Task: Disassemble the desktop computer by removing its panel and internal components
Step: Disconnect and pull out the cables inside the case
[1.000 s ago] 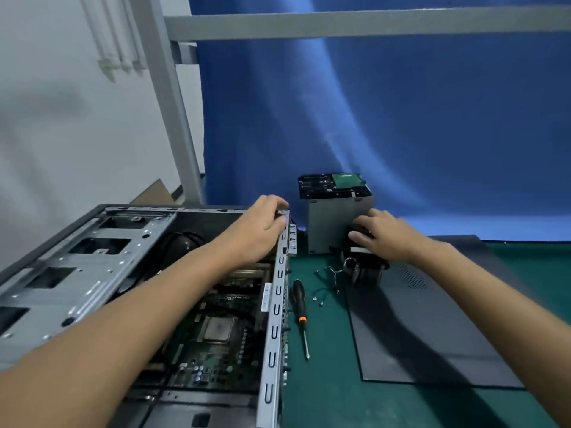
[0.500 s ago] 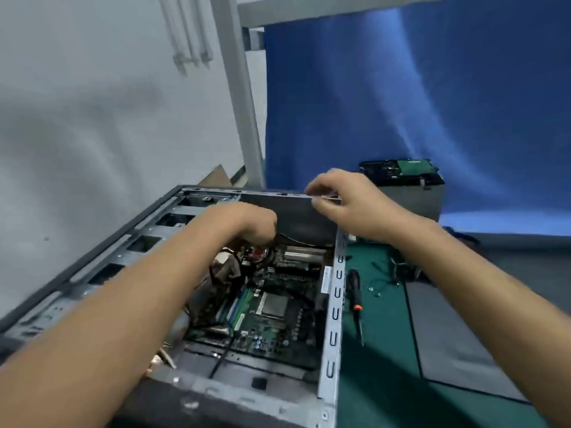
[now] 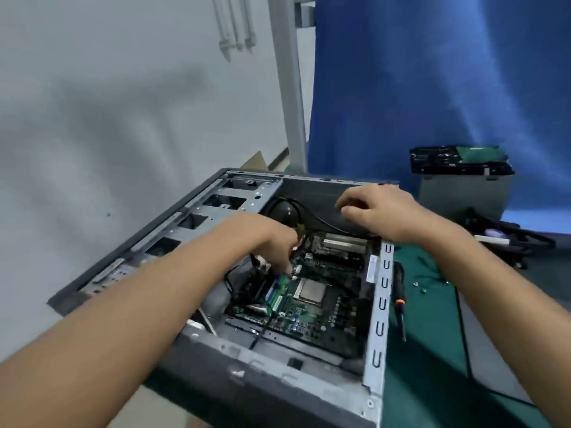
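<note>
The open grey computer case point(image 3: 378, 316) lies on its side on the green mat. Inside it sits the green motherboard point(image 3: 312, 313) with a bare square CPU point(image 3: 310, 291). My left hand point(image 3: 272, 242) reaches down into the case, its fingertips at a small connector beside the blue slots; black cables run past it. My right hand point(image 3: 380, 211) hovers over the far end of the case with fingers loosely curled, holding nothing that I can see. The removed drive cage point(image 3: 460, 183) with a hard drive on top stands behind the case at the right.
A black-and-orange screwdriver point(image 3: 400, 301) lies on the mat right of the case, with a few loose screws point(image 3: 423, 288) beyond it. The removed dark side panel point(image 3: 494, 350) lies flat at the right. A black cooler part point(image 3: 509, 239) sits near the cage. A white wall stands left.
My view swung left over the case. My left hand left the case's edge and went down to the motherboard. My right hand came from the parts by the cage to the case's far end.
</note>
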